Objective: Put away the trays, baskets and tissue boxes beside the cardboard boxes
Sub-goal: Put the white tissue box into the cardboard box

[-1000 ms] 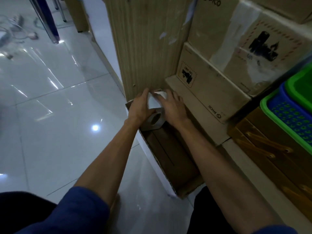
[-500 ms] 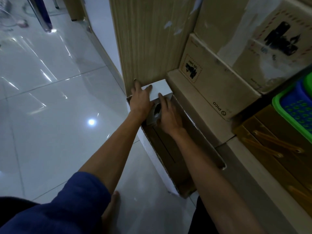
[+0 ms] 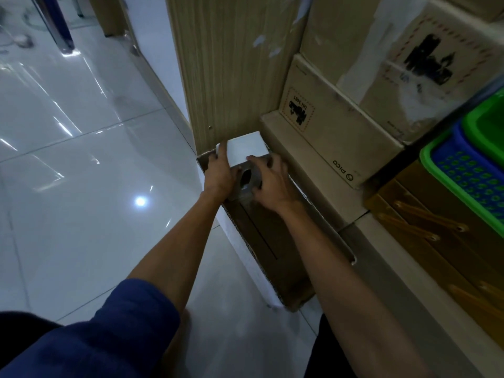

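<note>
Seen from the head camera, a person crouched on a glossy tiled floor (image 3: 81, 186) sets a white tissue box (image 3: 246, 148) into the far end of a long, open-topped carton (image 3: 261, 241) that lies along the foot of a ledge. The box sits tight against a wood-grain panel (image 3: 226, 64), its grey face with the oval opening turned toward the near side. The left hand (image 3: 219, 173) lies flat against the box's left side, forefinger straight along the edge. The right hand (image 3: 268, 178) curls round the right front corner and grips it. Stacked cardboard boxes (image 3: 335, 126) stand just to the right on the ledge. Farther right is a green basket (image 3: 425, 165) with a blue basket (image 3: 469, 170) nested in it, and wooden trays (image 3: 436, 241) lie below them. The placing looks almost done, though whether the box's base rests fully on the carton floor is hidden by the hands. If it does not, letting go could leave it tilted or let it tip toward the near, bare end. A hard squeeze from the right hand could dent the thin card, and a shove could snag its corner on the carton's far wall.
</note>
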